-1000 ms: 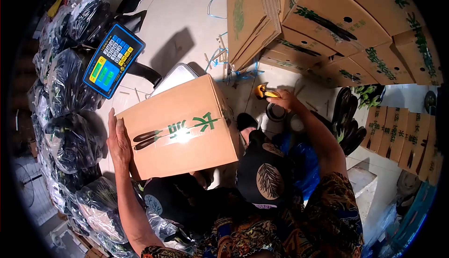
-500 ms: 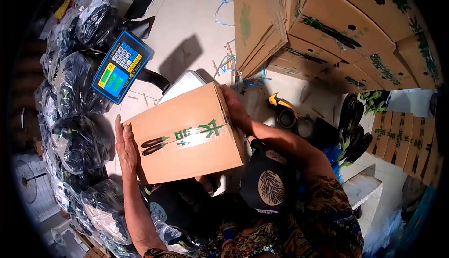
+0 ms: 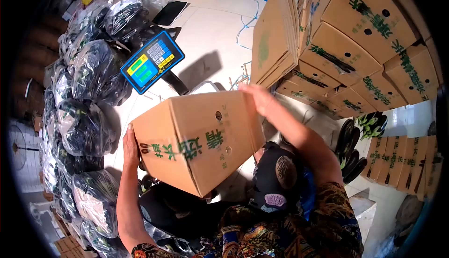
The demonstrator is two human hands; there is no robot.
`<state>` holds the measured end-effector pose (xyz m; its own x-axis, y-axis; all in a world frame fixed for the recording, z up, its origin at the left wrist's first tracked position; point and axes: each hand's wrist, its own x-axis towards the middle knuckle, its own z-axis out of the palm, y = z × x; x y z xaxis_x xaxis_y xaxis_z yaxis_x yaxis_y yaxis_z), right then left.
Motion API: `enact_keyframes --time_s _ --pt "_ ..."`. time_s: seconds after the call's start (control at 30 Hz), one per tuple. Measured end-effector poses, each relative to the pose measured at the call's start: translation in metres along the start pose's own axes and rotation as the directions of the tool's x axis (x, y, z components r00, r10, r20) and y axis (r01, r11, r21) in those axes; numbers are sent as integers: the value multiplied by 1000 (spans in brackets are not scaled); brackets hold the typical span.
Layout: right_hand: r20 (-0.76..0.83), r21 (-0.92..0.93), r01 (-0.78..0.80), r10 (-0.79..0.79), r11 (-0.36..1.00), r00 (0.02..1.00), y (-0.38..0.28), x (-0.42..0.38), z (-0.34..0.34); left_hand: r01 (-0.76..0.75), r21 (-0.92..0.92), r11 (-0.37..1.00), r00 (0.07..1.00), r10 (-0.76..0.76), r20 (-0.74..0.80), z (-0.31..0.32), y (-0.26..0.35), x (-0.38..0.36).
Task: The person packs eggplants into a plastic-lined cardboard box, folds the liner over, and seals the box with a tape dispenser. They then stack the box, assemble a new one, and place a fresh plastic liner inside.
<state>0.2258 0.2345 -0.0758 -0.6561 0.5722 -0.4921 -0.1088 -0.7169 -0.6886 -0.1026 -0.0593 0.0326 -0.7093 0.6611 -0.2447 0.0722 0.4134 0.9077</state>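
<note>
A person tips a sealed cardboard carton (image 3: 199,139) between both hands above the pale tiled floor (image 3: 206,33), its near corner dipping toward 6 o'clock. The left hand (image 3: 130,146) lies flat on the carton's 9 o'clock end, fingers pressed together and pointing up; the right hand (image 3: 258,100) grips the top far edge at 2 o'clock, fingers spread and curled over the rim, forearm running down to 4 o'clock. Room is tight: bagged dark produce (image 3: 89,94) banks the 9 o'clock side, stacked printed cartons (image 3: 355,47) wall off 1 to 3 o'clock, and a blue scale display (image 3: 152,62) stands just beyond the carton at 11 o'clock. Open floor remains only toward 12 o'clock.
</note>
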Motion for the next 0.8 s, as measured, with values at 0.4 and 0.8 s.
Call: enact_keyframes --time_s 0.4,0.8 --pt "638 -688 678 -228 259 735 -20 -152 189 -7 -17 1000 961 11 277 32 69 -21" --pt "432 -891 157 -689 -426 583 15 -77 125 -51 243 969 983 5 186 63 3 -9"
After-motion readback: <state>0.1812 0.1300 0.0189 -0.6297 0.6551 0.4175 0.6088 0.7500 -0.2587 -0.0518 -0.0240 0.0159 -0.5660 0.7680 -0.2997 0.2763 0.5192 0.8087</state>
